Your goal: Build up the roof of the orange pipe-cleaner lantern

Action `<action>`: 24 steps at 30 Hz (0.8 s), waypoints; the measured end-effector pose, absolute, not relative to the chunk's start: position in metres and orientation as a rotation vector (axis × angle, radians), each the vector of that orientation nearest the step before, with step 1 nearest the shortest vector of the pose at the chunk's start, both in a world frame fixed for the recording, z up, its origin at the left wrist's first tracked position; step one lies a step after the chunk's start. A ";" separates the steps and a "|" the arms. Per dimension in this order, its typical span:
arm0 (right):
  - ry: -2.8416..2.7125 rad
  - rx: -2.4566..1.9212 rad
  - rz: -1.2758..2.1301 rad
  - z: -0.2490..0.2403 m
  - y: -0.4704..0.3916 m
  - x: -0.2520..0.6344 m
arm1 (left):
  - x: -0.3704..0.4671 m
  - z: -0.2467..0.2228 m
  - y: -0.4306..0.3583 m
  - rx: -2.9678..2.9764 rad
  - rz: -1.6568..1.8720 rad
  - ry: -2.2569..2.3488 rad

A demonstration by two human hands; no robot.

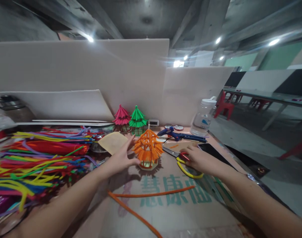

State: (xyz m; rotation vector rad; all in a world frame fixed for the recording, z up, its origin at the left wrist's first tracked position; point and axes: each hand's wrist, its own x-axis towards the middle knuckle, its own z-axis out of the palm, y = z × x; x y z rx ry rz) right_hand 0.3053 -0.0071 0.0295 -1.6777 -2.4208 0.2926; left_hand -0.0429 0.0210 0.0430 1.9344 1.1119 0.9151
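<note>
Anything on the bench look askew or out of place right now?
Nothing damaged or spilled. Two loose orange pipe cleaners lie across the cardboard, away from the heaped pile. The orange pavilion stands upright.

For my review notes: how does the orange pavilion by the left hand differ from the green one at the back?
The orange pavilion stands forward on the cardboard, touched by the left hand; the green pavilion stands untouched by the white board. Orange looks larger, being nearer. Both are tiered pipe-cleaner models.

One camera on the person's head looks forward and down, close over the worktop point(175, 211), with both arms reaching out from the bottom of the view.
</note>
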 end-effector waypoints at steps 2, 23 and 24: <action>-2.434 -1.718 0.278 0.023 -0.004 0.305 | -0.043 0.030 0.013 1.907 0.992 1.126; -2.212 -1.817 0.393 0.001 0.003 0.307 | -0.011 -0.013 0.021 2.331 1.044 1.222; -2.188 -1.797 0.421 0.003 0.005 0.309 | -0.011 -0.014 0.021 2.337 1.054 1.214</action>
